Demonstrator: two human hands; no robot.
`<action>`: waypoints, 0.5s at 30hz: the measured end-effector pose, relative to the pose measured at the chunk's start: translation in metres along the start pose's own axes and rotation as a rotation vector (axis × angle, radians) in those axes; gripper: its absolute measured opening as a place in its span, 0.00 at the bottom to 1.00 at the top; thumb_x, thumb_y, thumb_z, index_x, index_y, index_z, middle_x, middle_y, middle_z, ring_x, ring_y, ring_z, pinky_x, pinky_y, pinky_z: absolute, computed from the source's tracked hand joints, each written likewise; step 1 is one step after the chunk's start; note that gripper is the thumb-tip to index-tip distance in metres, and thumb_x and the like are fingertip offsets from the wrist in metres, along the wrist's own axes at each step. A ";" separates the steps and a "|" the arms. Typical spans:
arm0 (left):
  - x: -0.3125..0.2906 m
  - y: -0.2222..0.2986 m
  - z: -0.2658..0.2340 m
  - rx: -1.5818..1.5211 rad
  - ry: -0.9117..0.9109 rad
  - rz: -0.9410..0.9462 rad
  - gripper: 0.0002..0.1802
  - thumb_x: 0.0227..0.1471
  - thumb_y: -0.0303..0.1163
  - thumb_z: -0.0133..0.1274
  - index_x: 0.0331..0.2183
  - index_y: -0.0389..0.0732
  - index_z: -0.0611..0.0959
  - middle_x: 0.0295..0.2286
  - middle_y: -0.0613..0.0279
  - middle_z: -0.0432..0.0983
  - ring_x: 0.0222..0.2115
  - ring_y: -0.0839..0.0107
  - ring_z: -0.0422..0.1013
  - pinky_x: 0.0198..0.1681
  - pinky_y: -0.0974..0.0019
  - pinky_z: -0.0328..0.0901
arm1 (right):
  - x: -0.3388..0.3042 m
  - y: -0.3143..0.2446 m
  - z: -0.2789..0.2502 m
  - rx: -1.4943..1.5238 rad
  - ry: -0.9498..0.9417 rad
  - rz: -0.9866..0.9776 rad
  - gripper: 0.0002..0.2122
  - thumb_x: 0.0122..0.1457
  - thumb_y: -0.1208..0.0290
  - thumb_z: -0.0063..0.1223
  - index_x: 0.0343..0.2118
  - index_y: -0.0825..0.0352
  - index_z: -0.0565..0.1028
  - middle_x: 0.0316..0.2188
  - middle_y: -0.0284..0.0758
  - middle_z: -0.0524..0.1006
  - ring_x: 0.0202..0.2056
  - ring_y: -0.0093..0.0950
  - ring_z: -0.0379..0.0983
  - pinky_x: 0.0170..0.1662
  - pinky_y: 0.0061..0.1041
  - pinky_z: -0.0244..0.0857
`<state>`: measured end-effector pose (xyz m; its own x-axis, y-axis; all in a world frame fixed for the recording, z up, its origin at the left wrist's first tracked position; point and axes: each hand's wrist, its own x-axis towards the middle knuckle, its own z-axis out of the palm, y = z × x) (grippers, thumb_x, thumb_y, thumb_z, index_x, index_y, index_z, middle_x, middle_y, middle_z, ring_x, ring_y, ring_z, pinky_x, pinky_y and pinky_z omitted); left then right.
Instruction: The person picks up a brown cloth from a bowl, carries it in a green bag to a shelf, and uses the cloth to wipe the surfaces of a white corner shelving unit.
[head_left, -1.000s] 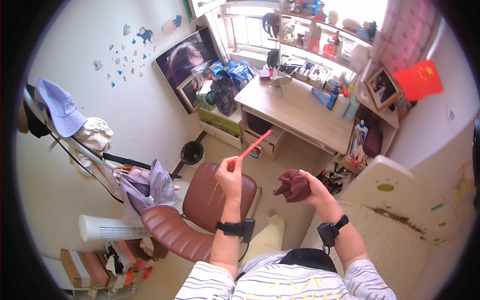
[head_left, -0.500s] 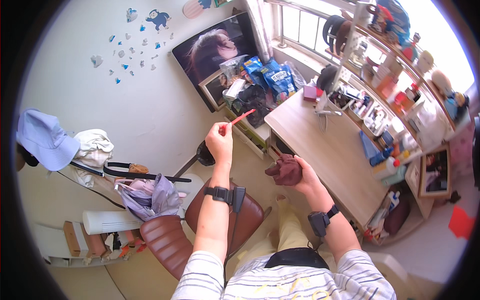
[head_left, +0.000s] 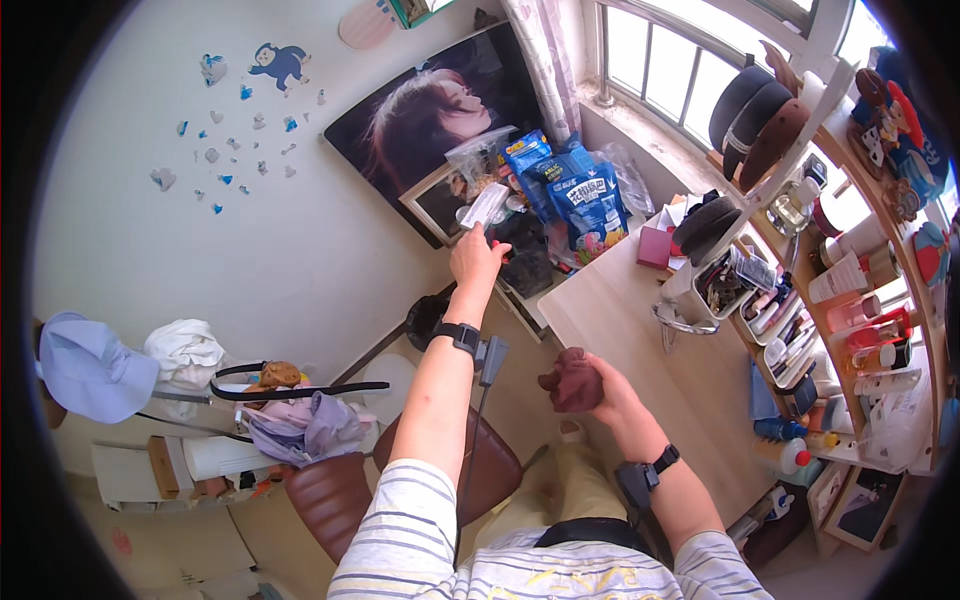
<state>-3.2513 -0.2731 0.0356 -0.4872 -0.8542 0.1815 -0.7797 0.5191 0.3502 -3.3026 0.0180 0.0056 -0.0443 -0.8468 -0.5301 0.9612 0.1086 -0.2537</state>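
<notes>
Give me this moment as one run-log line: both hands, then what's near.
Left hand: red stick, mostly hidden | Right hand: maroon cloth | Nearby: blue bags, desk, chair

Brt window [head_left: 665, 72] glare (edges warped)

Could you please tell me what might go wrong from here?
The left hand, with a red stick at its fingers, is close to a white box and blue bags crowded together, so it might knock something over.

The dark red cloth is bunched in the right hand; if that grip loosened, it could fall.

The brown chair stands near the person's legs, so a careless step might bump it.
</notes>
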 end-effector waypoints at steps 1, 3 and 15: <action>-0.003 0.004 0.004 -0.040 -0.023 0.009 0.36 0.40 0.44 0.65 0.48 0.35 0.74 0.37 0.48 0.76 0.38 0.52 0.73 0.40 0.56 0.68 | 0.003 -0.008 0.002 0.036 0.027 0.002 0.17 0.63 0.62 0.39 0.48 0.70 0.67 0.44 0.43 0.73 0.45 0.41 0.70 0.48 0.43 0.66; -0.018 0.005 0.005 -0.180 -0.042 0.046 0.36 0.41 0.44 0.64 0.50 0.37 0.73 0.39 0.48 0.75 0.39 0.53 0.73 0.40 0.56 0.68 | 0.012 -0.015 0.004 0.060 0.050 0.021 0.15 0.63 0.64 0.40 0.46 0.70 0.69 0.42 0.42 0.74 0.43 0.43 0.72 0.45 0.43 0.68; -0.333 -0.086 -0.177 -1.098 -0.178 -0.210 0.36 0.50 0.33 0.60 0.57 0.37 0.63 0.45 0.55 0.72 0.44 0.69 0.69 0.45 0.65 0.68 | -0.006 0.121 0.129 -0.413 -0.349 0.320 0.18 0.63 0.60 0.42 0.51 0.65 0.67 0.48 0.37 0.72 0.49 0.34 0.69 0.54 0.36 0.63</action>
<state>-2.9523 -0.0384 0.1081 -0.5044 -0.8599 -0.0786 -0.1277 -0.0157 0.9917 -3.1509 -0.0306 0.0827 0.3866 -0.8516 -0.3540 0.7246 0.5179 -0.4547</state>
